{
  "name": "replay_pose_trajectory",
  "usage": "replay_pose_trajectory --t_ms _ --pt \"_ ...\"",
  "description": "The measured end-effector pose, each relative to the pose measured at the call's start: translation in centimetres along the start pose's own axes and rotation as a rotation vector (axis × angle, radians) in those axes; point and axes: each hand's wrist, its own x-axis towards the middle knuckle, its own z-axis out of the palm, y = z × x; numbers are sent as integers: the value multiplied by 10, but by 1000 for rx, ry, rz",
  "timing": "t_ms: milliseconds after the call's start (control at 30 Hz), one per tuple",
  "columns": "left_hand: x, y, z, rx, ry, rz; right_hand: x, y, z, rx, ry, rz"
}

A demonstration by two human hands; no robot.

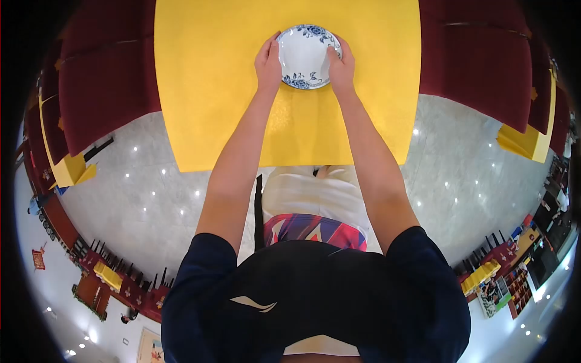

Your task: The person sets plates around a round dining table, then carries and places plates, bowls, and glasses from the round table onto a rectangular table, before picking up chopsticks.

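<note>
A round white plate (302,55) with blue flowers along its upper and lower rim is between my two hands over the yellow tabletop (212,78). My left hand (268,65) grips its left edge, with the thumb along the rim and the other fingers mostly hidden beneath. On the opposite edge, my right hand (342,66) is closed with its thumb lying over the rim. The plate's face is turned up and nothing lies on it. Whether its underside touches the table, I cannot tell.
Dark red cloth-covered tables (109,72) flank the yellow one on the left and right. Grey tiled floor (151,175) shows below them. Farther back are more tables with yellow cloths (109,276), dark chairs and a shelf (520,293).
</note>
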Motion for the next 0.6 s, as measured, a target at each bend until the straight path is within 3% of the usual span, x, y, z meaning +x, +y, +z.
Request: replay_pose_trajectory --t_ms 100,167,333,600 --pt "-8 -9 2 59 25 30 -7 9 -4 -8 18 -96" --pt "-5 -9 1 110 42 65 -7 8 -3 -239 51 -195" --pt "-5 -6 0 371 40 141 -4 12 -3 -278 49 -210" --pt "37 -9 0 370 14 187 36 -1 13 -328 106 -288"
